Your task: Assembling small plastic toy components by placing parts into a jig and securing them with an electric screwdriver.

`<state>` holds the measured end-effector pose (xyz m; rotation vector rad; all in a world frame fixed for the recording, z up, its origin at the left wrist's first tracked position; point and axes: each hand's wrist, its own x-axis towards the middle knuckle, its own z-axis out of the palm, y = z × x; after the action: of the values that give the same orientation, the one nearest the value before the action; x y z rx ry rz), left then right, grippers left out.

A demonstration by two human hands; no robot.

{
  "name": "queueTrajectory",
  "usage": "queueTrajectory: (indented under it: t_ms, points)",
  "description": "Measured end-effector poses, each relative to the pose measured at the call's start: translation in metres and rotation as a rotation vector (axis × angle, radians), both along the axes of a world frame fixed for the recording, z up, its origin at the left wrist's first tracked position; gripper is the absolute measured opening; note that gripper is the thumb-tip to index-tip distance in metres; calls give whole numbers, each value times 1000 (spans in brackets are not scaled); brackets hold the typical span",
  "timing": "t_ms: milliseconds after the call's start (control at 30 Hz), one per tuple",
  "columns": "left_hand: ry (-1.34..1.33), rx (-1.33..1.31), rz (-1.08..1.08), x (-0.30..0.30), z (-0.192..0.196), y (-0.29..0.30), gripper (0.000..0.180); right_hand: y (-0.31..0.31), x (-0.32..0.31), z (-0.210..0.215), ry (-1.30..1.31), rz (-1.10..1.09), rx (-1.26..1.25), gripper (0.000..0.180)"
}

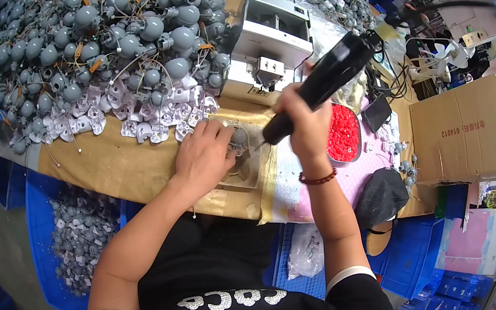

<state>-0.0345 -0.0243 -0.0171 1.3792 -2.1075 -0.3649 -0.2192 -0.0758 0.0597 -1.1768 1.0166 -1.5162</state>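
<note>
Head view, looking down at my station. My left hand (202,155) presses flat on a small grey plastic part (238,140) seated in a clear jig block (243,168) near the front edge of the counter (110,168); fingers spread narrow over it, pinning it so it cannot turn. My right hand (305,123) is wrapped fully around the black handheld electric screwdriver (320,84), fingers closed on its barrel, tip angled down and left to meet the part just beside my left fingertips. The tilt looks chosen to keep the bit in sight.

Around: a large heap of grey rounded plastic housings with wires (111,41) fills the counter's far left, with white flat plastic pieces (148,118) along its near edge, close behind my left hand. A silver box-shaped machine (269,38) stands at the far edge, behind the jig. A tray of small red parts (344,134) sits just right of my right wrist. A brown cardboard box (463,131) stands off the right end. A blue bin of grey parts (81,229) sits below the front left edge.
</note>
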Motion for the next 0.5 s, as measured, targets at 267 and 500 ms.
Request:
queueTrajectory:
  t_ms: [267, 500]
  points:
    - [130, -108, -83, 10, -9, 9, 36, -8, -89, -63, 725, -322, -161, 45]
    - [61, -74, -85, 9, -8, 14, 40, 34, -18, -66, 445, 241, 168, 20]
